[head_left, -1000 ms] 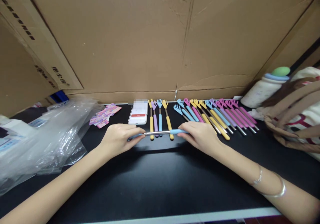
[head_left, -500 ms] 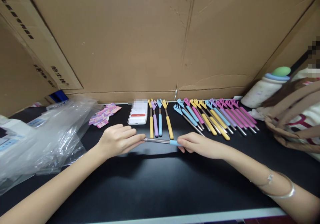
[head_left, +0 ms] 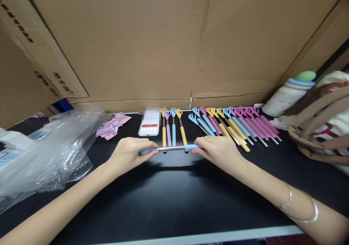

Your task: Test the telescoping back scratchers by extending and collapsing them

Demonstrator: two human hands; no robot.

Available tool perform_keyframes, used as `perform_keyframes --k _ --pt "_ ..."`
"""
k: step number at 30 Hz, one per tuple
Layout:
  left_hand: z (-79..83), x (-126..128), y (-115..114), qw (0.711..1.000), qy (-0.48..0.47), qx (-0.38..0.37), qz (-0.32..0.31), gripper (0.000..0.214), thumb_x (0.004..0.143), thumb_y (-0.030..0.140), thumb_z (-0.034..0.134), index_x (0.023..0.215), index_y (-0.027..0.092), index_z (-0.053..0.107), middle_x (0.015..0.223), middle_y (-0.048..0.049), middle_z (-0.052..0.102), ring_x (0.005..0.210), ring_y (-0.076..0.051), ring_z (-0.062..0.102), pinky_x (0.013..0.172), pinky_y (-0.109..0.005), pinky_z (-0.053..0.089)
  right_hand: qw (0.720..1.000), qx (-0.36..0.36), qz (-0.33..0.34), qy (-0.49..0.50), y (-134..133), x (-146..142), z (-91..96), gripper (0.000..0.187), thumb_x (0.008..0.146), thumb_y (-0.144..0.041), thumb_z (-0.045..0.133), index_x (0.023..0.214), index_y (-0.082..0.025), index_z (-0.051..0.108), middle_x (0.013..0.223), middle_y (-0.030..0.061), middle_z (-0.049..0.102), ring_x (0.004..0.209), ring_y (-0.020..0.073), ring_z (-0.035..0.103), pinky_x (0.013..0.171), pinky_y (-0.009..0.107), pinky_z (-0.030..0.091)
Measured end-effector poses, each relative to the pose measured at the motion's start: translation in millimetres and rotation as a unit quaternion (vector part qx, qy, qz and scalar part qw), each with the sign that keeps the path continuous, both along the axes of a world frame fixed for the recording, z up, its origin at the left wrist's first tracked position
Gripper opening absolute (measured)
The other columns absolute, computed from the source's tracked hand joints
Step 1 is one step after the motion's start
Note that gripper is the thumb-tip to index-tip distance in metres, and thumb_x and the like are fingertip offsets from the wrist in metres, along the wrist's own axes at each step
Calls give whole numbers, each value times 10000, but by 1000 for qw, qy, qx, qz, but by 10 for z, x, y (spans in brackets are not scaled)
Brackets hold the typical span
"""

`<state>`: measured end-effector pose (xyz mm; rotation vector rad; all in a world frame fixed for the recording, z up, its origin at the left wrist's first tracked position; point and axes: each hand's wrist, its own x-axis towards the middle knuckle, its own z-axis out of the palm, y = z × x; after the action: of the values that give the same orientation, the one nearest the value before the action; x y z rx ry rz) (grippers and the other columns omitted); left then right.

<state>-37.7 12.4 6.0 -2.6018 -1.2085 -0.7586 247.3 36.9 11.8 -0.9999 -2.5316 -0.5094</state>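
Observation:
A blue back scratcher [head_left: 174, 148] with a metal shaft is held level above the black table. My left hand [head_left: 131, 152] is closed around its head end, and a bit of blue shows between the fingers. My right hand [head_left: 218, 150] grips the blue sleeve at the other end, partly covering it. Just behind the shaft lie several back scratchers in yellow, purple [head_left: 169, 132] and blue, heads pointing away. Beyond my right hand is a larger row of back scratchers [head_left: 245, 126] in blue, pink, yellow and purple.
A phone [head_left: 149, 123] with a lit screen and a pile of pink-purple cards [head_left: 113, 126] lie at the back. Clear plastic bags [head_left: 60, 154] cover the left side. On the right stand a white bottle [head_left: 285, 97] and a brown-and-white bag [head_left: 321, 128]. Cardboard [head_left: 136, 48] walls the back.
Both hands have risen slightly with the back scratcher, and the right hand has turned more over the sleeve. Blue now shows between the left fingers.

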Motion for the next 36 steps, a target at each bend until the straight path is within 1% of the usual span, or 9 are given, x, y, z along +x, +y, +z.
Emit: perform_keyframes --k 4,8,11,14,20,23,26,29,36 --pt "6 -13 19 996 2 -88 4 198 848 370 493 843 255 654 754 57 686 635 -81 626 550 -170 393 999 33 7 4 -9 -2 -28 434 901 -487 337 697 -176 561 613 9 582 561 88 509 505 237 214" --pt "12 -6 11 996 2 -86 5 176 841 355 502 842 256 647 748 58 686 621 -83 622 542 -171 388 999 38 11 7 -7 -17 -47 445 904 -488 327 689 -173 558 599 9 573 558 87 502 511 241 213" --pt "-5 0 2 1000 13 -15 2 186 850 345 490 823 247 646 674 55 663 555 -76 593 497 -177 358 1000 12 5 9 4 -23 -62 459 906 -496 310 693 -171 555 608 16 583 556 90 508 512 233 215" --pt "-14 -11 4 995 54 83 -4 195 858 328 480 814 241 648 612 47 622 515 -76 558 473 -198 331 999 -49 3 17 14 -27 -89 451 909 -497 295 725 -176 553 638 17 606 579 97 534 517 217 234" --pt "78 -41 -12 959 127 252 -26 106 821 287 560 812 224 645 531 47 544 477 -80 482 480 -230 307 990 -140 -1 15 -2 -46 -89 428 925 -467 265 748 -192 542 635 1 617 565 106 559 511 209 248" --pt "139 -49 -45 940 144 306 -39 66 792 267 607 821 219 640 505 57 520 468 -74 455 466 -235 286 988 -155 3 17 -41 -65 -70 424 934 -438 250 745 -191 538 617 -3 605 547 102 552 511 204 257" --pt "168 -45 -74 928 147 340 -47 68 775 252 630 834 221 636 492 69 508 447 -67 426 454 -235 272 991 -133 2 23 -74 -78 -63 431 934 -432 246 725 -183 529 597 -3 596 528 100 542 498 206 248" --pt "159 -25 -85 934 133 329 -35 69 781 263 623 835 223 639 486 68 498 451 -67 431 458 -230 279 995 -91 11 34 -76 -75 -60 433 932 -429 255 725 -177 540 611 0 605 543 97 550 501 210 250" --pt "97 50 -73 968 112 226 7 141 837 316 525 830 254 652 527 56 550 463 -75 492 480 -227 312 998 -8 53 26 -8 -13 -4 300 907 -393 374 850 -192 589 671 -11 637 582 86 570 509 214 270"
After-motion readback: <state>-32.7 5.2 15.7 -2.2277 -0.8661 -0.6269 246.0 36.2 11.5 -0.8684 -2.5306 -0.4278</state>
